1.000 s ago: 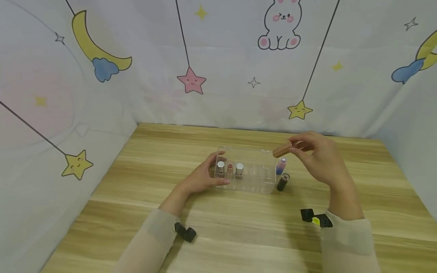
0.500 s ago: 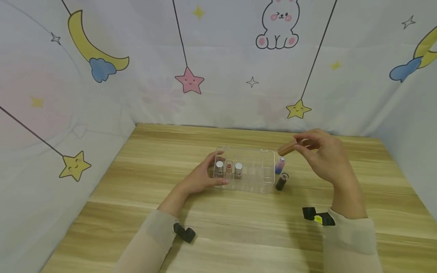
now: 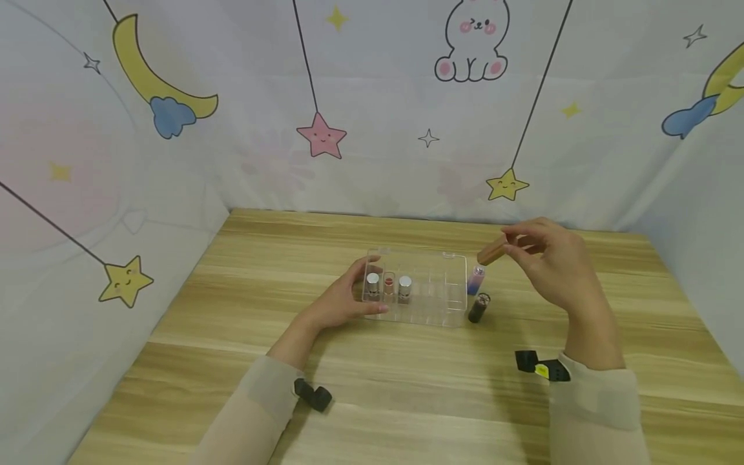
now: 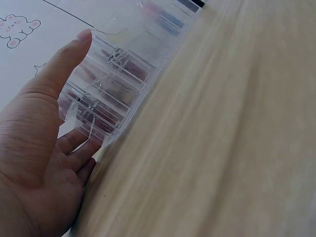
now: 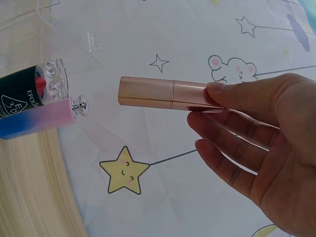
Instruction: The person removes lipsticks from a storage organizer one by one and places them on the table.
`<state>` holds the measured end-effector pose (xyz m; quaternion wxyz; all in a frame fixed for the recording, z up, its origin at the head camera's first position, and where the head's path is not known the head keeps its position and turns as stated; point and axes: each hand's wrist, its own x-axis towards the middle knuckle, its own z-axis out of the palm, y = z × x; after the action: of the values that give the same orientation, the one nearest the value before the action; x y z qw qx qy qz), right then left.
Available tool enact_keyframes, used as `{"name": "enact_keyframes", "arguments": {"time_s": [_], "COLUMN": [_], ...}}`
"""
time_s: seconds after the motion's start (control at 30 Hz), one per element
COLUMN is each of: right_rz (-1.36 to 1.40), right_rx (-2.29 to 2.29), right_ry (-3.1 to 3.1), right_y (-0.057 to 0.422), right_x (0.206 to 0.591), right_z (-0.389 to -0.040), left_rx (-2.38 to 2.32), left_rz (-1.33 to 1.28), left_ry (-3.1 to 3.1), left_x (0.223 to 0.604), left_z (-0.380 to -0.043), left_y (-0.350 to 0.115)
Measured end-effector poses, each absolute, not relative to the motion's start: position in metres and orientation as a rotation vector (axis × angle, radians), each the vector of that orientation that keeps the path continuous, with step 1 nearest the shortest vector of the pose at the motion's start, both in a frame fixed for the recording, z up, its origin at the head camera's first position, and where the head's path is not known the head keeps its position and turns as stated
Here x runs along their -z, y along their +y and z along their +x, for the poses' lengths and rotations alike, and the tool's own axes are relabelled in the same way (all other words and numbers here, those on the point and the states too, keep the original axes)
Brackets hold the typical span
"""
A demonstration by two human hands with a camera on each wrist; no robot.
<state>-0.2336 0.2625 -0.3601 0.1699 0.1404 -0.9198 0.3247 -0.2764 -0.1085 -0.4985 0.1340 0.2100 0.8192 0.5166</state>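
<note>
My right hand [image 3: 552, 268] pinches one end of a rose-gold lipstick tube [image 5: 148, 94] between thumb and fingers, holding it tilted in the air right of a clear plastic organizer [image 3: 430, 316]. The left hand [image 3: 343, 294] grips the organizer's left end, thumb along the front and fingers behind. Inside stand two silver-capped lipsticks, one at the left [image 3: 372, 284] and one further right [image 3: 405, 286], with a clear-capped red lipstick [image 3: 389, 284] between them. Beside the organizer's right end stand a pink-and-blue lipstick [image 3: 476, 281] and a dark lipstick [image 3: 479, 308].
The wooden tabletop [image 3: 372, 400] reaches back to a pale cloth [image 3: 383, 174] printed with stars and a rabbit. Black wrist devices sit on both cuffs, one at the left sleeve [image 3: 312, 394] and one at the right sleeve [image 3: 543, 367].
My right hand has moved slightly right with the rose-gold lipstick tube, away from the organizer's edge. The left hand keeps its grip, and the lipsticks stay in place.
</note>
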Motion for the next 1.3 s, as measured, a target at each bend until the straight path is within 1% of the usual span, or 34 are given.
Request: {"name": "enact_keyframes", "arguments": {"time_s": [0.87,1.3], "right_rz": [0.373,0.34], "right_rx": [-0.931,-0.948], "right_ry": [-2.61,-2.647], "right_y": [0.2668,0.271], "right_x": [0.3617,0.3615], "right_z": [-0.2353,-0.2345], "left_rx": [-1.518,-1.528], "left_rz": [0.566,0.612], "left_ry": [2.337,2.349], "left_x": [0.4978,0.498], "left_z": [-0.2775,-0.2764], "left_y": [-0.1057,-0.1082]}}
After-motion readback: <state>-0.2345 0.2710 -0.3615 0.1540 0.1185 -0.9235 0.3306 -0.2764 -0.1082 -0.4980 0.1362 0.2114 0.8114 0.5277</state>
